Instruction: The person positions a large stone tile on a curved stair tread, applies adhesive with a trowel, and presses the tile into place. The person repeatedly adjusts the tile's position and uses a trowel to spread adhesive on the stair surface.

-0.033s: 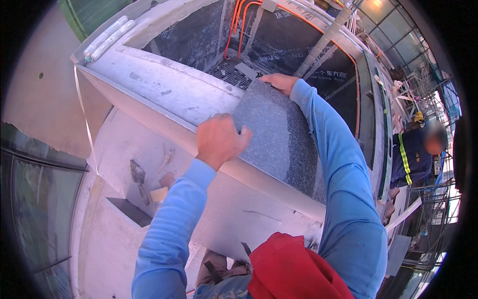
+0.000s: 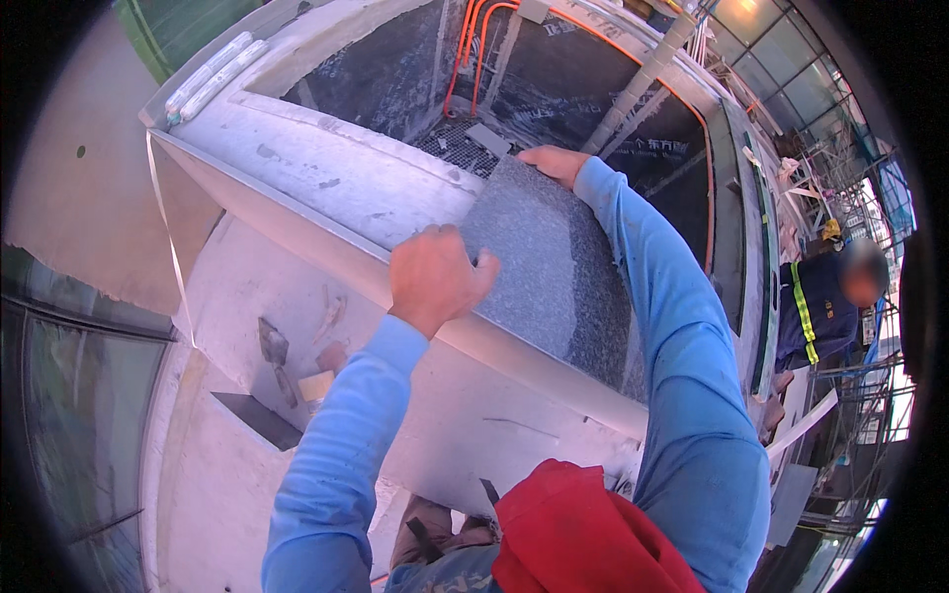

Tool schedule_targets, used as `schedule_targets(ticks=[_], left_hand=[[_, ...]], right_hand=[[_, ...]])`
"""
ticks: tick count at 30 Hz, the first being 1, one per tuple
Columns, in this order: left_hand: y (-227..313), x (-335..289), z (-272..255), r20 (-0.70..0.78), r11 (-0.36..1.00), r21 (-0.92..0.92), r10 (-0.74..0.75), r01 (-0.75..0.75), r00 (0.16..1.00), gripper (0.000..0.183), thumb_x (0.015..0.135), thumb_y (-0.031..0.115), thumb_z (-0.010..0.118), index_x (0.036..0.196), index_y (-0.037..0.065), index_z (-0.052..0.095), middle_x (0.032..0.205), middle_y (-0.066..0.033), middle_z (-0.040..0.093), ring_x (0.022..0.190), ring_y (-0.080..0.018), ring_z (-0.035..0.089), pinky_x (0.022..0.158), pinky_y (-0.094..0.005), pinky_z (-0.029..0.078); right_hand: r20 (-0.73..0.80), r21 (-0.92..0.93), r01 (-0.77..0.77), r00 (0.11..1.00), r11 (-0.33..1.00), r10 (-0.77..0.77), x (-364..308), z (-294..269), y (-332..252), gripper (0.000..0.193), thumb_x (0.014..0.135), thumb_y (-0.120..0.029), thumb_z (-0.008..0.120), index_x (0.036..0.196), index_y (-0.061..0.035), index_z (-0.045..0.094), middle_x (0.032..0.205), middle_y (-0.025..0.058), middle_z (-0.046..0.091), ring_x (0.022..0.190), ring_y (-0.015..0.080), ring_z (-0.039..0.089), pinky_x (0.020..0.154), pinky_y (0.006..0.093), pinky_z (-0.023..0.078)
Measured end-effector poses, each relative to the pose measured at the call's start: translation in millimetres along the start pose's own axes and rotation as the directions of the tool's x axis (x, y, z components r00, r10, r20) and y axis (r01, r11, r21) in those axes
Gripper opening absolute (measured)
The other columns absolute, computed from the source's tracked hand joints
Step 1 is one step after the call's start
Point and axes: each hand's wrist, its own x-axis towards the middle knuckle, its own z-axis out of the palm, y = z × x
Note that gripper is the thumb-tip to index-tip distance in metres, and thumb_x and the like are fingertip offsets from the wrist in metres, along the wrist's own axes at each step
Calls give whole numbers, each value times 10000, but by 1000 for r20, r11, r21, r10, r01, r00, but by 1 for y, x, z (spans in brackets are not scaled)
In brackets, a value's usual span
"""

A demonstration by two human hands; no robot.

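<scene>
A dark grey speckled granite slab (image 2: 529, 262) lies on top of the pale ledge (image 2: 346, 183), with a lighter grey patch over much of its face. My right hand (image 2: 556, 165) grips the slab's far edge, its arm reaching along the right side. At the near left corner, my left hand (image 2: 440, 280) is closed with curled fingers, the thumb over the slab. Its fingertips are hidden. Down to the left, a trowel (image 2: 276, 358) rests on the pale surface beside a small yellowish block (image 2: 316, 384).
Beyond the ledge is a recess lined with dark sheets (image 2: 386, 74), with orange conduits (image 2: 478, 49) and a diagonal pole (image 2: 638, 84). White wrapped tubes (image 2: 213, 77) sit far left. A dark flat piece (image 2: 257, 419) lies lower left. Another person (image 2: 820, 306) is at right near scaffolding.
</scene>
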Motion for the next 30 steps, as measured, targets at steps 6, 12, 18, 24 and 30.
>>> schedule_targets(ticks=[6,12,18,24,30], left_hand=[[-1,1,1,10,1000,-7,-17,17,1000,421,787,359,678,781,-62,661,803,-249,669,724,-404,675,675,-480,540],[0,6,2,-10,1000,9,-16,16,1000,406,788,346,673,779,-60,665,797,-250,669,727,-408,679,677,-480,546],[1,5,2,-13,1000,-2,-19,19,1000,399,789,341,672,777,-58,668,795,-257,672,739,-413,681,689,-483,548],[2,7,5,-45,999,38,-7,9,999,402,796,343,666,775,-58,683,791,-260,678,721,-411,685,691,-480,553],[2,8,6,-15,998,55,-37,38,999,403,804,346,652,768,-54,691,791,-249,681,728,-401,689,686,-478,555]], right_hand=[[57,-225,185,983,957,-177,11,-8,10,386,1046,-297,459,1161,8,666,1093,64,692,964,165,650,904,370,505],[219,-600,396,917,695,-333,21,-28,14,370,1034,-279,445,1146,0,660,1104,91,702,1006,199,651,940,384,484],[367,-734,567,794,374,-485,21,-28,14,345,1010,-257,450,1132,-17,665,1107,127,705,1018,214,657,930,401,483],[159,-586,341,938,735,-309,19,-21,8,374,1028,-281,436,1184,-23,656,1126,112,700,1021,218,656,910,392,491],[217,-675,418,900,608,-378,16,-18,6,422,1063,-332,392,1219,-31,644,1135,92,697,999,220,656,914,383,493]])
